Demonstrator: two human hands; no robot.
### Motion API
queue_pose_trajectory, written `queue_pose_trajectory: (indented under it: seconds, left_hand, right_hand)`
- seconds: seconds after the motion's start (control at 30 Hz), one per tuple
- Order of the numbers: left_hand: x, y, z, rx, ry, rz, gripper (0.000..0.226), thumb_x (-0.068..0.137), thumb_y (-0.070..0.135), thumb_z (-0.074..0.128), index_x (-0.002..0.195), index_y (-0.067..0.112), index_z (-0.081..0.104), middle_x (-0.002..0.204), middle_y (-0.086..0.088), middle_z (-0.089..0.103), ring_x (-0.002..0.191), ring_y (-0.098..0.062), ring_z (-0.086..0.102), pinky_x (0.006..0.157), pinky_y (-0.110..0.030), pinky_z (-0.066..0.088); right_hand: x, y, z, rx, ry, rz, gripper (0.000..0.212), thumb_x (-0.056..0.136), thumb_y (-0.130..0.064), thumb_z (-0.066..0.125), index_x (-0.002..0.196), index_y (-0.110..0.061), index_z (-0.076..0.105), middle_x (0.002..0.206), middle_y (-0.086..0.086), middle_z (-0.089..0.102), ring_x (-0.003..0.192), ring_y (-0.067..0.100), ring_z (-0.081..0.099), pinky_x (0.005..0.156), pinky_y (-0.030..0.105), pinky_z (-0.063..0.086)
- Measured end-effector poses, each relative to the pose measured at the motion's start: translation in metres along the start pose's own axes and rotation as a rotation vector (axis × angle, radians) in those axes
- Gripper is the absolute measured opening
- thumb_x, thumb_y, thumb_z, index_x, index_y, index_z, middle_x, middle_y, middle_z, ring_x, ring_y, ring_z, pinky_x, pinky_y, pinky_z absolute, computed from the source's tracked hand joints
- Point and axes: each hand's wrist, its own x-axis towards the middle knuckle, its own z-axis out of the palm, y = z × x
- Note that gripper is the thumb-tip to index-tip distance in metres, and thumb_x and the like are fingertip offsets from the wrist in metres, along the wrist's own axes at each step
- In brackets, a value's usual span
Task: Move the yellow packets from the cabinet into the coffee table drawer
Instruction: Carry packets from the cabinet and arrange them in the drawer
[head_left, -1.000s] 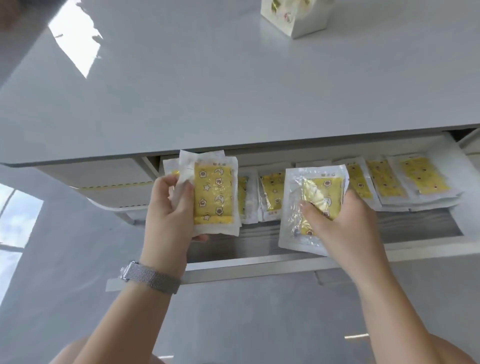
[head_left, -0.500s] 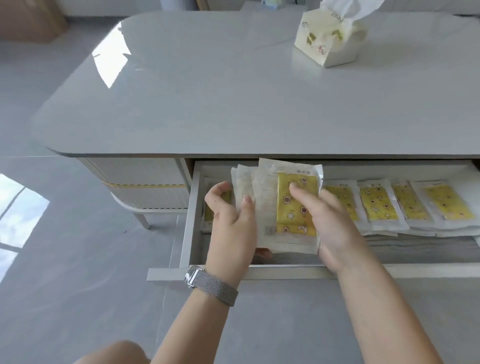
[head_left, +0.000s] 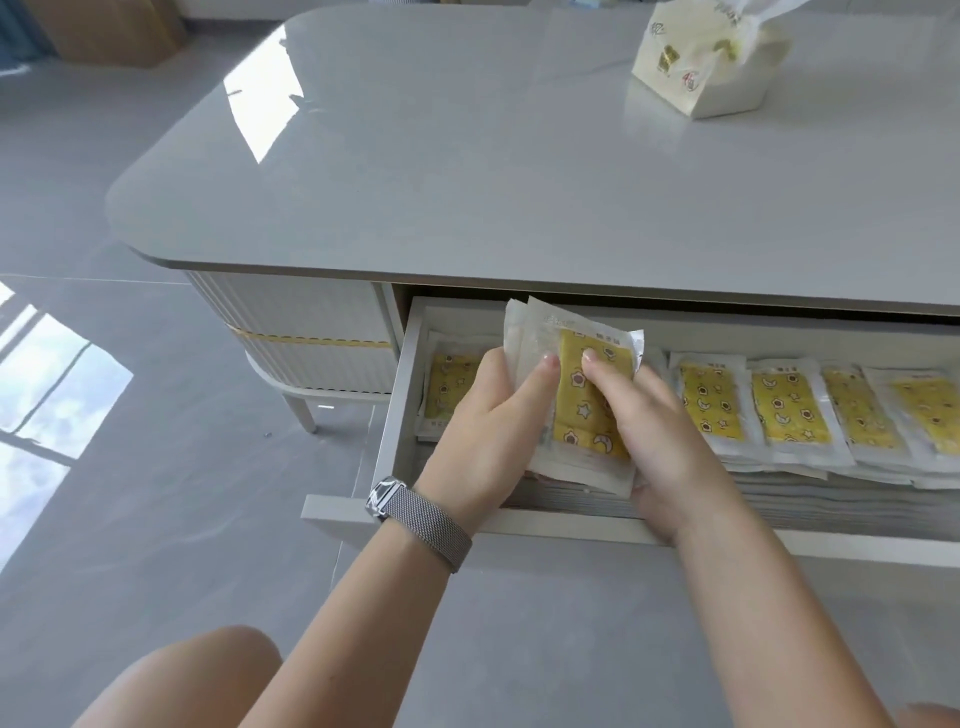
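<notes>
Yellow packets (head_left: 587, 410) sit as a small stack between both hands, mid-frame, held just above the open drawer (head_left: 400, 395) of the coffee table (head_left: 519, 156). We see the left hand (head_left: 483, 431) curled round the stack's left edge, thumb on the front face; the right hand (head_left: 660, 436) pinches the right side, fingers over the yellow print. At least two packets in the stack, exact count unclear.

More packets already lie in a row along the drawer: one at the left end (head_left: 449, 387), several to the right (head_left: 789, 408). A gap seems open between them, under the hands.

We judge the step as placing: lower the stack flat into that gap, print up, edges lined with the row. Keep both hands clamped until the bottom edge rests, since the slick wrappers may fan or slide. Let go the right side first, then the left.

Tissue pack (head_left: 711, 62) stands upper right on the tabletop, well apart.
</notes>
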Motion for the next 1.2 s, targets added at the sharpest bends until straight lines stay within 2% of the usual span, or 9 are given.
queue_pose_trajectory:
  seconds: [0.13, 0.23, 0.3, 0.4, 0.7, 0.83, 1.0, 1.07, 1.2]
  left_hand:
    - [0.0, 0.002, 0.002, -0.006, -0.072, 0.012, 0.048, 0.084, 0.058, 0.052, 0.122, 0.029, 0.049, 0.119, 0.009, 0.064, 0.108, -0.006, 0.062, 0.093, -0.034, 0.052]
    - [-0.001, 0.007, 0.007, 0.011, -0.136, -0.011, 0.048, 0.092, 0.052, 0.054, 0.13, 0.025, 0.042, 0.123, 0.01, 0.056, 0.109, 0.0, 0.058, 0.078, -0.019, 0.054]
    - [0.0, 0.005, 0.008, 0.037, -0.117, -0.025, 0.044, 0.095, 0.043, 0.054, 0.129, 0.019, 0.041, 0.122, 0.002, 0.059, 0.109, -0.009, 0.061, 0.076, -0.027, 0.06]
    - [0.003, 0.003, 0.004, 0.059, -0.041, -0.011, 0.034, 0.096, 0.029, 0.053, 0.126, 0.016, 0.045, 0.118, -0.007, 0.066, 0.111, -0.025, 0.064, 0.094, -0.048, 0.053]
    - [-0.006, 0.013, -0.015, 0.011, -0.118, 0.021, 0.034, 0.099, 0.018, 0.052, 0.133, 0.015, 0.047, 0.116, -0.002, 0.069, 0.105, -0.016, 0.068, 0.094, -0.036, 0.054]
    - [-0.012, 0.021, -0.031, 0.396, -0.135, -0.015, 0.042, 0.102, 0.04, 0.036, 0.121, 0.01, 0.059, 0.103, -0.003, 0.069, 0.094, -0.018, 0.064, 0.079, -0.033, 0.052]
    - [-0.021, 0.014, -0.072, 1.258, 0.137, -0.098, 0.039, 0.096, 0.04, 0.04, 0.074, 0.013, 0.059, 0.075, -0.003, 0.06, 0.07, -0.022, 0.059, 0.062, -0.028, 0.047]
    - [-0.026, 0.012, -0.086, 1.355, 0.1, -0.203, 0.033, 0.092, 0.045, 0.048, 0.08, 0.018, 0.063, 0.082, -0.001, 0.063, 0.077, -0.022, 0.061, 0.066, -0.029, 0.05]
    - [-0.032, 0.013, -0.095, 1.305, 0.02, -0.237, 0.048, 0.091, 0.042, 0.055, 0.053, 0.016, 0.045, 0.056, 0.0, 0.043, 0.055, -0.017, 0.045, 0.057, -0.026, 0.04]
  right_hand:
    - [0.002, 0.001, 0.001, -0.049, -0.011, -0.032, 0.035, 0.091, -0.047, 0.061, 0.116, -0.024, 0.056, 0.113, 0.0, 0.069, 0.102, 0.018, 0.068, 0.089, 0.047, 0.056]
    - [-0.001, -0.002, 0.007, -0.197, -0.023, -0.094, 0.069, 0.078, -0.063, 0.054, 0.135, -0.025, 0.044, 0.134, -0.001, 0.057, 0.124, 0.02, 0.055, 0.104, 0.05, 0.044]
    - [0.0, -0.001, 0.008, -0.248, -0.034, -0.149, 0.078, 0.079, -0.064, 0.051, 0.142, -0.022, 0.038, 0.138, -0.003, 0.054, 0.129, 0.016, 0.05, 0.11, 0.044, 0.039]
    - [0.001, 0.0, 0.008, -0.223, -0.067, -0.194, 0.053, 0.097, -0.054, 0.046, 0.14, -0.022, 0.042, 0.131, -0.012, 0.054, 0.124, 0.007, 0.049, 0.107, 0.031, 0.037]
    - [-0.009, -0.008, 0.004, -0.005, -0.07, -0.092, 0.025, 0.09, -0.029, 0.066, 0.109, -0.012, 0.069, 0.097, 0.006, 0.076, 0.089, 0.021, 0.074, 0.067, 0.032, 0.058]
    - [-0.009, -0.005, 0.005, -0.027, -0.004, -0.057, 0.025, 0.088, -0.032, 0.069, 0.106, -0.015, 0.067, 0.096, 0.004, 0.076, 0.085, 0.018, 0.074, 0.061, 0.03, 0.058]
    - [0.001, -0.01, -0.001, 0.145, 0.025, 0.061, 0.02, 0.092, -0.031, 0.065, 0.103, -0.015, 0.066, 0.085, 0.0, 0.073, 0.067, 0.012, 0.072, 0.047, 0.024, 0.053]
    - [0.001, -0.01, -0.003, 0.187, -0.05, 0.132, 0.018, 0.092, -0.03, 0.064, 0.1, -0.015, 0.068, 0.084, 0.002, 0.074, 0.066, 0.013, 0.072, 0.047, 0.026, 0.055]
    - [0.009, -0.004, 0.002, -0.136, -0.064, 0.201, 0.034, 0.087, -0.035, 0.07, 0.11, -0.01, 0.068, 0.092, 0.002, 0.074, 0.074, 0.014, 0.07, 0.061, 0.027, 0.059]
